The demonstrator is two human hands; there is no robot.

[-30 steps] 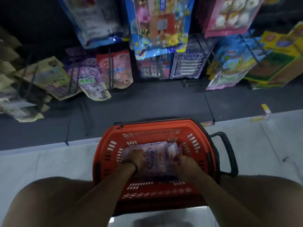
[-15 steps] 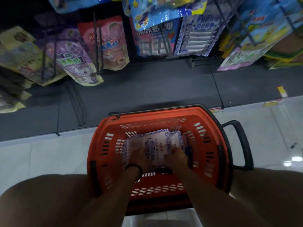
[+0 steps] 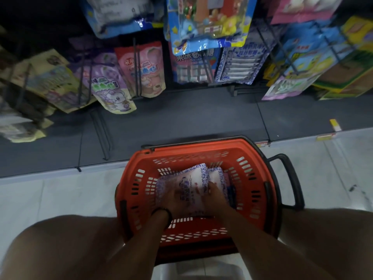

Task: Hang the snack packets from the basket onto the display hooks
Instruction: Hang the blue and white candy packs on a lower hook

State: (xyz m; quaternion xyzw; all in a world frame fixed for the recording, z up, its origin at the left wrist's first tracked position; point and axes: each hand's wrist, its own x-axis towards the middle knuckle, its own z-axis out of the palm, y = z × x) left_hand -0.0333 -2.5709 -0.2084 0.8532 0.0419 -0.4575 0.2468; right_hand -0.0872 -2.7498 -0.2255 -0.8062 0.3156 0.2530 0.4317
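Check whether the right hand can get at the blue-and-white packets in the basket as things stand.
Probably yes: the right hand already rests on the blue-and-white packets inside the open-topped orange basket, with the left hand beside it and nothing covering them.

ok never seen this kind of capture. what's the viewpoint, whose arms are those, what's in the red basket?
There is no machine here. A person wears one wide-angle camera on the head, so the single picture looks forward and down past their own knees and forearms.

The left hand (dark band on its wrist) and the right hand both reach into an orange-red shopping basket that stands on a pale tiled floor. Together they press on a stack of white snack packets with blue printed borders. Whether the fingers have closed around the stack is hard to tell.

Above the basket is a dark display shelf with wire hooks carrying hung packets. One of them, the blue-and-white bag, appears to have the same pattern as the stack, so that hook is probably the destination.
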